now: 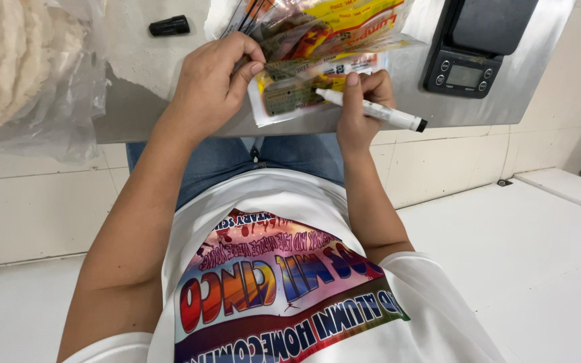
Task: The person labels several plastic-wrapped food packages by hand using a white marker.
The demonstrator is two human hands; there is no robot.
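Right hand (pixel 361 107) presses marker (pixel 371 109), seemingly writing, on packet (pixel 304 87).

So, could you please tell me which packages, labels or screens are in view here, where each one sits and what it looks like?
Printed plastic packets: stack on the steel counter under both hands, clear film with yellow, red and white print.
Packet label: near edge of the lowest packet, by the marker tip, greenish rectangle.
Digital scale: counter's right side, black, small grey screen between round buttons.
Clear bag: far left, holding something whitish.
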